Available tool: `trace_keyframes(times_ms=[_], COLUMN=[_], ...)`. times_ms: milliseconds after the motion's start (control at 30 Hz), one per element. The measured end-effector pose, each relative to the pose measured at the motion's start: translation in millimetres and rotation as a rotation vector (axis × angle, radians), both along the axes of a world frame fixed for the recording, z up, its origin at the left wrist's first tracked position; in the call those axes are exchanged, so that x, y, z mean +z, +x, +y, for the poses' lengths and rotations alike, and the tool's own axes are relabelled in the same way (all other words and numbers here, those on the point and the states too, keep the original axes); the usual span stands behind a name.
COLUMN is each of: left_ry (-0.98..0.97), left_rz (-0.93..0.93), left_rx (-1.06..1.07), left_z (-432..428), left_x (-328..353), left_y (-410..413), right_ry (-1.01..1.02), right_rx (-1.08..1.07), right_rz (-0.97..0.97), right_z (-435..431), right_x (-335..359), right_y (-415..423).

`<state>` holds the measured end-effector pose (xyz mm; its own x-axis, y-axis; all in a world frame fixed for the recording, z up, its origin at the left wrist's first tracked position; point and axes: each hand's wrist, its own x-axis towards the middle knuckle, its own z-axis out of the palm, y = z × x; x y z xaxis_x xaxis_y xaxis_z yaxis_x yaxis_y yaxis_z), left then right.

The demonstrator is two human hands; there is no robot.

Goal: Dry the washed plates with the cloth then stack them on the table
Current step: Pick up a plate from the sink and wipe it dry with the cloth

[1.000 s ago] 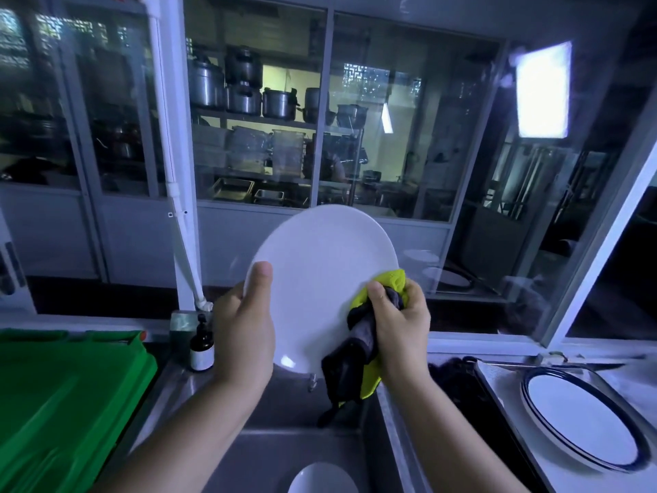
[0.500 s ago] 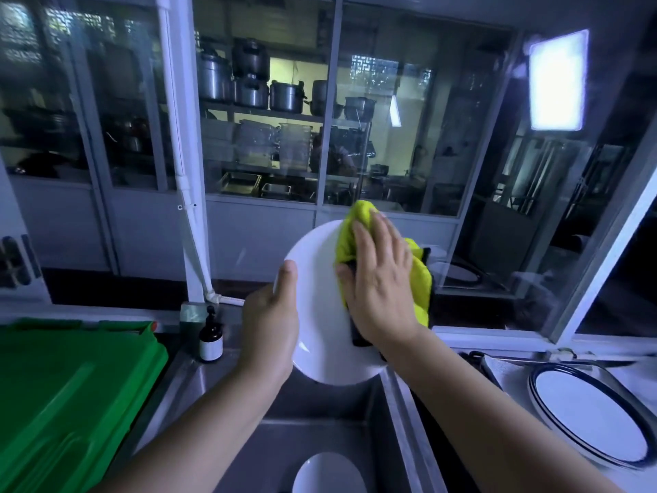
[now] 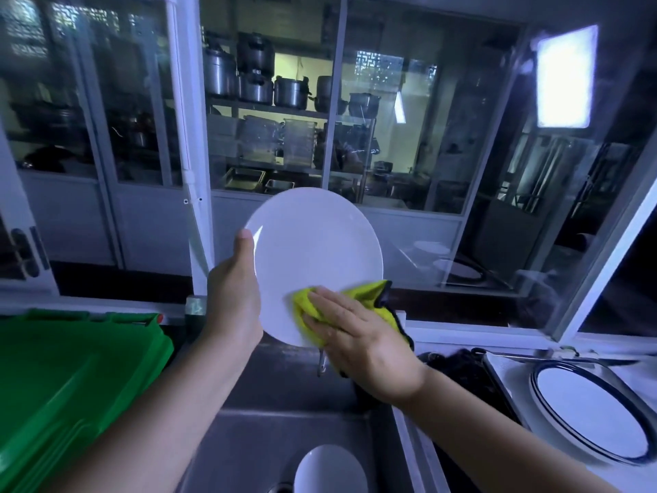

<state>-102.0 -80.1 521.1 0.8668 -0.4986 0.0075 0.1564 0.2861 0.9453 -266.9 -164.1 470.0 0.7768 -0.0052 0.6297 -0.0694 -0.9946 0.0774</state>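
Observation:
I hold a plain white plate [image 3: 313, 250] upright over the sink. My left hand [image 3: 233, 297] grips its left rim, thumb on the face and fingers hidden behind. My right hand [image 3: 359, 336] lies flat with straight fingers on a yellow cloth with dark trim [image 3: 359, 297], pressing it against the plate's lower right face. On the table at the right lies a blue-rimmed white plate [image 3: 590, 425]. Another white plate [image 3: 329, 469] sits down in the sink.
The steel sink [image 3: 256, 421] is directly below the hands. A green plastic crate [image 3: 67, 386] fills the left side. The white table [image 3: 519, 386] stands at the right, with a dark mat beside it. Glazed window panels run across the back.
My right hand and the cloth slid from the plate's upper middle down to its lower right. The plate turned to show more of its face.

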Motion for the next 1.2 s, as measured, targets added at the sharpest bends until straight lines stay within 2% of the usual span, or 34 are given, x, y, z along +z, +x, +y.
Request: trace_keyframes(times_ms=[67, 133, 233, 300, 367, 500, 600, 700, 833, 933, 1000, 1067, 1133, 1200], left_ry=[0.028, 0.065, 0.046, 0.019, -0.013, -0.111, -0.190, -0.151, 0.094, 0.092, -0.051, -0.182, -0.230, -0.208], left_rz=[-0.008, -0.071, -0.119, -0.106, -0.071, -0.008, 0.050, 0.065, -0.052, -0.146, -0.061, 0.146, 0.271, 0.323], left_rx=[-0.028, -0.052, -0.074, -0.073, -0.052, -0.048, -0.031, -0.008, -0.034, -0.077, -0.261, -0.414, -0.407, -0.317], left_z=[6, 7, 4, 2, 1, -1, -4, -10, -15, -12, -8, -6, -8, -10], left_x=[1, -2, -8, -9, -7, -6, -7, -8, -15, -19, -14, -4, 2, 4], left_y=[1, -2, -9, -11, -11, -12, -12, -13, -9, -17, -32, -44, -46, -44], right_ry=[0.143, 0.184, 0.308, 0.490, 0.793, 1.390, 1.584, 1.644, 1.460, 0.928, 0.529, 0.184, -0.051, -0.167], right_rx=[-0.146, -0.311, -0.339, -0.322, -0.259, 0.024, 0.083, 0.017, -0.169, -0.425, -0.447, -0.437, -0.383, -0.291], right_rz=[-0.035, -0.089, -0.268, -0.371, -0.445, -0.580, -0.610, -0.660, -0.865, -0.865, -0.865, -0.810, -0.749, -0.708], right_z=[-15, -29, -43, -45, -41, -35, -29, -20, -19, -13, -5, 2, 6, 8], right_x=[6, 19, 44, 59, 67, 71, 60, 49, 43, 36, 28, 18, 9, 3], right_y=[-11, -17, -20, -20, -18, -20, -19, -11, -8, -7, -4, 1, 3, 4])
